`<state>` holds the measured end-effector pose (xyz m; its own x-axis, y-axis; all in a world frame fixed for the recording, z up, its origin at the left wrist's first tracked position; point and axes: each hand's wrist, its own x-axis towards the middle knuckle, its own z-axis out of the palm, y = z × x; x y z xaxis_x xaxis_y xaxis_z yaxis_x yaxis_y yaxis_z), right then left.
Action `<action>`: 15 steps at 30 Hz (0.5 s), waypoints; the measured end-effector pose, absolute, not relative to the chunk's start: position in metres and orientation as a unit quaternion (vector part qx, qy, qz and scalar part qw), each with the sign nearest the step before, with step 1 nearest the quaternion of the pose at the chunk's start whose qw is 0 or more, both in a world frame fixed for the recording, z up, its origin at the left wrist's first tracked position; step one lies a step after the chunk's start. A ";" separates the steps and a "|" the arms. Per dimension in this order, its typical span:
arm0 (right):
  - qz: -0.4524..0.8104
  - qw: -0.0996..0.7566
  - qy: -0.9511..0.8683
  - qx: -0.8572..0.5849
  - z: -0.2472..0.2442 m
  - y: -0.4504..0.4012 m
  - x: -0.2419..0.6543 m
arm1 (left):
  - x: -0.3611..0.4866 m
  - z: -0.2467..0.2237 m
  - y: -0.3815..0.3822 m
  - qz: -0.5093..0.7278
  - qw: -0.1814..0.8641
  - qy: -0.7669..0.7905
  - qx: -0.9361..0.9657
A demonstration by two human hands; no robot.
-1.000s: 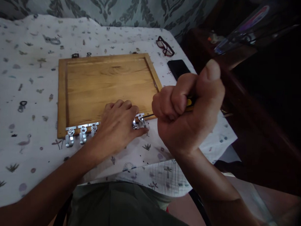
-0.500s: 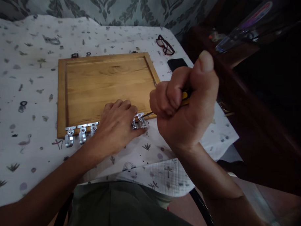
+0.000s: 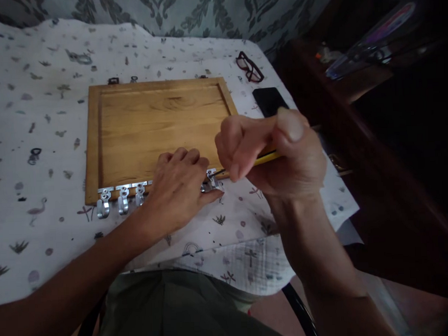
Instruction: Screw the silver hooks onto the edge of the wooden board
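Observation:
A framed wooden board (image 3: 159,123) lies flat on the cloth, with a row of silver metal hooks (image 3: 122,198) along its near edge. My left hand (image 3: 182,186) rests over that edge, its fingers curled and its thumb pressed against the rightmost metal hook (image 3: 212,180); the hooks beneath the palm are hidden. In my right hand (image 3: 278,146) is a screwdriver (image 3: 267,158) with a yellow and black handle. Its thin shaft slants down to the left, and the tip meets the rightmost hook near its screw plate.
Red-framed glasses (image 3: 250,68) and a black phone (image 3: 269,100) lie right of the board on the patterned cloth (image 3: 43,145). Dark wooden furniture (image 3: 358,129) borders the table on the right, holding a clear plastic package (image 3: 374,40). A patterned curtain (image 3: 204,14) hangs behind.
My right hand has turned at the wrist and come lower, its fingers looser around the screwdriver handle. My left hand keeps its place on the hook. The view has shifted slightly.

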<state>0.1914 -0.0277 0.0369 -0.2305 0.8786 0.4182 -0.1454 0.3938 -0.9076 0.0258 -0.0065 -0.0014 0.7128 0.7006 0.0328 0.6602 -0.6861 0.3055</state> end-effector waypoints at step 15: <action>0.613 0.548 -0.520 -0.231 0.043 -0.022 0.184 | 0.027 -0.003 -0.006 0.078 0.141 0.366 0.917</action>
